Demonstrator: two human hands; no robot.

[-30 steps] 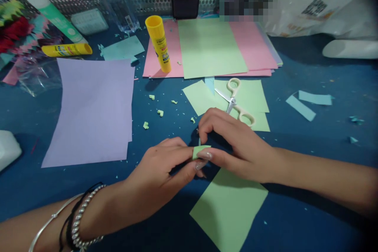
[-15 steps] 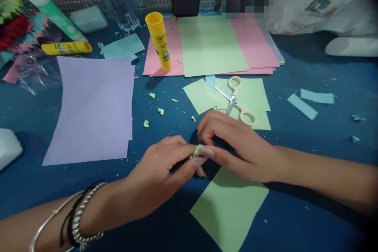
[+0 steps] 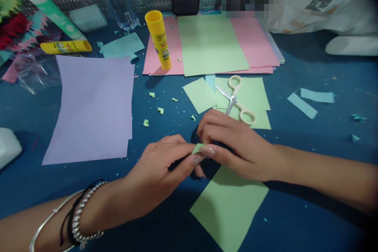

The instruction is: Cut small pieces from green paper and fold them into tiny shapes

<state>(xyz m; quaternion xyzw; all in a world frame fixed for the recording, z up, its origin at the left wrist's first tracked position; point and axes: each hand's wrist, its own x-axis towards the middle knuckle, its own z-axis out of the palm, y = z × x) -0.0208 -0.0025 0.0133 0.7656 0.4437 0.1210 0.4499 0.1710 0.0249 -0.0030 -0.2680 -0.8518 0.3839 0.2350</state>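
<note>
At center, the left hand (image 3: pixel 165 169) and right hand (image 3: pixel 233 145) meet, fingertips pinching a small green paper piece (image 3: pixel 198 148) between them. At upper left, a clear plastic bag (image 3: pixel 41 74) lies crumpled, its contents unclear; at upper right, a white plastic bag (image 3: pixel 313 4) bulges, contents hidden.
</note>
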